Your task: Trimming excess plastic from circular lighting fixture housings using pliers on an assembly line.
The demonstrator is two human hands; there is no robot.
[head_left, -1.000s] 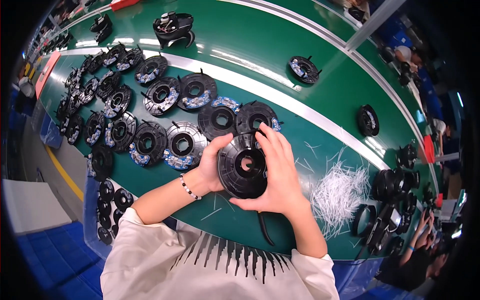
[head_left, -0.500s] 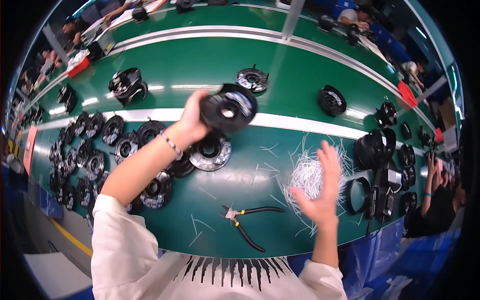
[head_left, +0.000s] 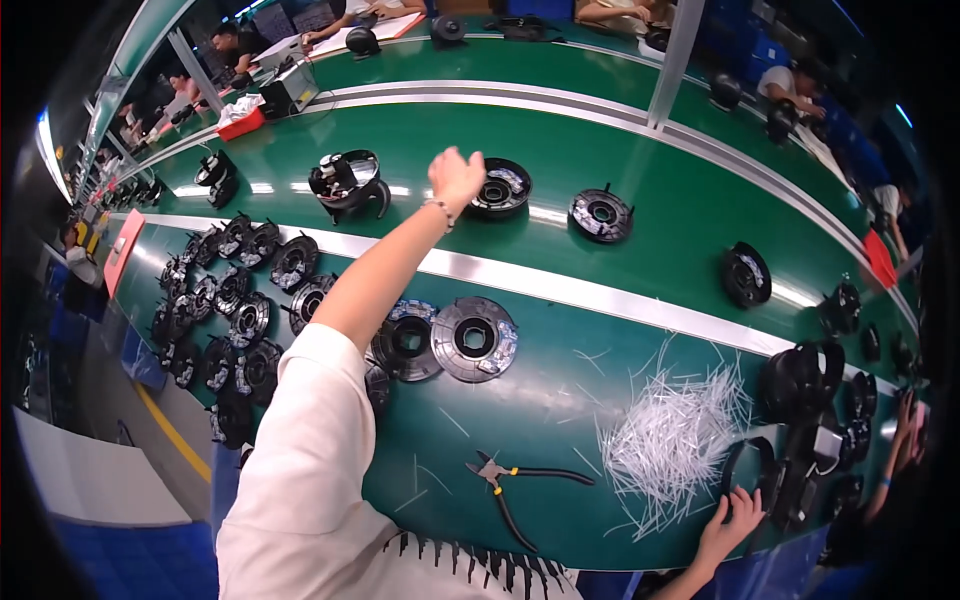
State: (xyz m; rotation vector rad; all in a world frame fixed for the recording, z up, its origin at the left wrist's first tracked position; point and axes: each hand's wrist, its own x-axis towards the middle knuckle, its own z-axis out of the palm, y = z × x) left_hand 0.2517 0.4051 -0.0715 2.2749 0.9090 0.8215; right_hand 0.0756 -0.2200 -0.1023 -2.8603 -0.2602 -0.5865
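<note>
My left hand (head_left: 457,180) is stretched out over the green belt, its fingers loosely bent. It is at the left rim of a round black housing (head_left: 503,187) that rests on the belt with its inside and a circuit board facing up. At the right, my right hand (head_left: 735,515) has its fingers spread at the near edge of a black ring (head_left: 735,462); whether they press on it is hard to see. Diagonal cutters (head_left: 497,480) with black and yellow handles lie with their handles apart on the table. Beside them is a pile of thin white strips (head_left: 680,435).
Several black discs with boards (head_left: 474,340) cover the table's left side. Along the belt stand a black disc (head_left: 601,214), a tilted housing (head_left: 747,274) and an open round assembly (head_left: 347,182). Black housings (head_left: 800,375) crowd the right end. Other people work beyond the belt.
My left hand has carried the black housing away from me onto the belt, where it now rests. My right hand has moved from above the white strips to the black ring. The view has turned.
</note>
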